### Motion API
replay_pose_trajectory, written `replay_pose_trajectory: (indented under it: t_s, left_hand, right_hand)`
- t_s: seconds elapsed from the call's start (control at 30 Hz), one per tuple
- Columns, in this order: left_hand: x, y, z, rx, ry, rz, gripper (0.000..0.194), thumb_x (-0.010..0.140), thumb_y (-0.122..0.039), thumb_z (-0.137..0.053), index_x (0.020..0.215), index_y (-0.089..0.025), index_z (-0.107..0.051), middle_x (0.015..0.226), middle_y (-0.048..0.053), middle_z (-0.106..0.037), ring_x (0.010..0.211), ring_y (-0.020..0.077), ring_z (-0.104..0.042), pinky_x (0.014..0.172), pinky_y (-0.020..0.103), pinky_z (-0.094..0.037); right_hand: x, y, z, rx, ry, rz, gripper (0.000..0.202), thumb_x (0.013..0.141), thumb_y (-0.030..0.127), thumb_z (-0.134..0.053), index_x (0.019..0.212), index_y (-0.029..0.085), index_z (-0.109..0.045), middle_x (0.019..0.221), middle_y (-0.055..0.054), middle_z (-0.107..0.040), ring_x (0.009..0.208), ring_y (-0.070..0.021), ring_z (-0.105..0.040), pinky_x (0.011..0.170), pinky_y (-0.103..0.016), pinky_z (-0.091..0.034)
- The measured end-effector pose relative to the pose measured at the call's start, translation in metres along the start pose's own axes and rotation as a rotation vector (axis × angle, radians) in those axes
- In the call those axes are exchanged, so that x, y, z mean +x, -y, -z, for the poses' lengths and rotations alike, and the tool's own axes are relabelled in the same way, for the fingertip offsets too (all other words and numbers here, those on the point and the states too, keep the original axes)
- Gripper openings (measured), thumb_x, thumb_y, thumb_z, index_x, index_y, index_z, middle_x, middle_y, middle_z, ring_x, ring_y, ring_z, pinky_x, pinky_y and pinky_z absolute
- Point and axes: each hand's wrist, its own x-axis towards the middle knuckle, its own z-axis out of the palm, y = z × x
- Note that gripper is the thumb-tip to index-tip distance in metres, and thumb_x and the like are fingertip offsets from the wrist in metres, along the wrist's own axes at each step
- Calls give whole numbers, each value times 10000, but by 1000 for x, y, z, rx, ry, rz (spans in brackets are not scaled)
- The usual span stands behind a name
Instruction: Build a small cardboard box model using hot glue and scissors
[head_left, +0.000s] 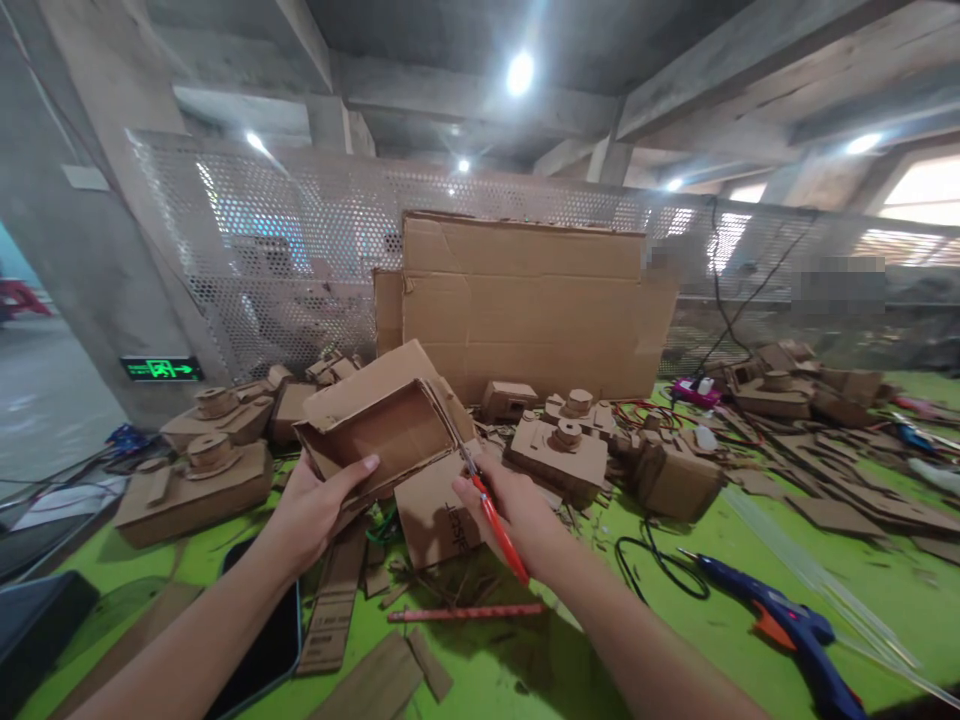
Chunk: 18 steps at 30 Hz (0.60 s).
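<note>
My left hand point(311, 510) is closed on the lower left side of an open cardboard box point(390, 425), its thumb lying over the near edge. The box is tilted, and its hollow inside faces me. In my right hand point(517, 505) are red-handled scissors point(501, 535), their blades against the box's right edge. Whether the blades are apart is too small to tell. Beneath the box rests a printed cardboard piece point(435, 515). A striped pencil point(465, 612) lies closer to me among scraps.
Cardboard camera models point(562, 455) stand on the green table point(600, 640), with more at left. A blue glue gun point(780, 610) and clear glue sticks point(817, 570) lie at right. A phone point(262, 640) sits under my left forearm. Behind stands a large cardboard sheet point(525, 300).
</note>
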Motion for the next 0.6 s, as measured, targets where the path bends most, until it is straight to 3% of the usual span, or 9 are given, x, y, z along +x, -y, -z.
replay_pose_trajectory:
  t_s: [0.17, 0.37, 0.47, 0.6]
  left_hand:
    - [-2, -6, 0, 20, -9, -7, 735, 504, -155, -977, 1178, -190, -685, 1102, 97, -822, 1084, 353, -762, 846, 405, -676]
    - [2, -4, 5, 101, -31, -160, 774, 523, -180, -971, 1234, -246, -673, 1102, 43, -824, 1201, 317, -711, 880, 322, -658]
    - [2, -2, 5, 135, -35, -177, 771, 524, -204, -979, 1234, -244, -681, 1103, 47, -824, 1194, 319, -715, 850, 304, -663]
    - [0, 1, 3, 64, -10, -35, 750, 543, -207, -977, 1232, -229, -681, 1101, 83, -827, 1083, 339, -765, 759, 331, -685]
  right_hand:
    - [-1, 6, 9, 123, 26, 56, 220, 1043, 409, -471, 1140, 229, -551, 998, -48, -688, 873, -198, -627, 784, -284, -472]
    - [2, 7, 7, 110, 1, 13, 161, 1003, 332, -491, 1062, 218, -587, 997, -61, -706, 866, -206, -635, 775, -291, -474]
    - [3, 3, 1, 84, -13, 2, 189, 1007, 349, -485, 1022, 221, -623, 904, -49, -715, 764, -196, -632, 695, -271, -459]
    - [4, -7, -11, -30, -116, -70, 234, 995, 382, -518, 903, 224, -663, 711, -34, -685, 581, -180, -587, 579, -260, -405]
